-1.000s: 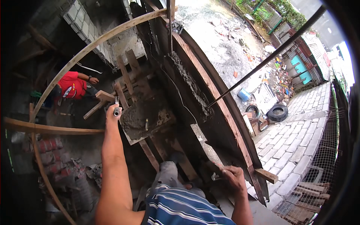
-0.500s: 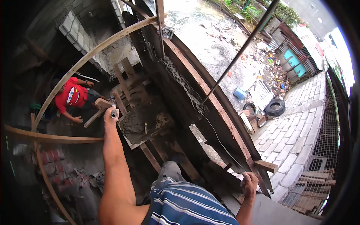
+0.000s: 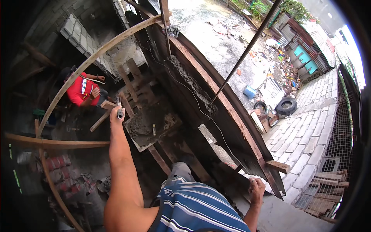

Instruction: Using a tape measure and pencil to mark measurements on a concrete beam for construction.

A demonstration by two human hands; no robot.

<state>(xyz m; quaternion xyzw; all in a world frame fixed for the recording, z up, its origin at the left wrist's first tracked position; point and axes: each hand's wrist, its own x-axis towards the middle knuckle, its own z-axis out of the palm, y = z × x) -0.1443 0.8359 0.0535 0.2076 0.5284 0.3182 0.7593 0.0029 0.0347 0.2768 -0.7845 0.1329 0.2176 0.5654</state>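
- left hand (image 3: 117, 114) is stretched out in a closed fist around a small grey tool (image 3: 120, 113), right at the corner of the mortar board (image 3: 152, 125). can't make out what kind of tool, it's too small.
- right hand (image 3: 256, 188) is pressed on the wall top (image 3: 247, 178) down by the body. can't tell if it's gripping or just resting.
- since a second ago the left hand barely moved against the board, so the reach looks like it's holding steady there.
- right hand slid further along the wall edge, looks like bracing.
- view tipped down a bit too: the person in red (image 3: 82, 90) below now sits higher and more left.
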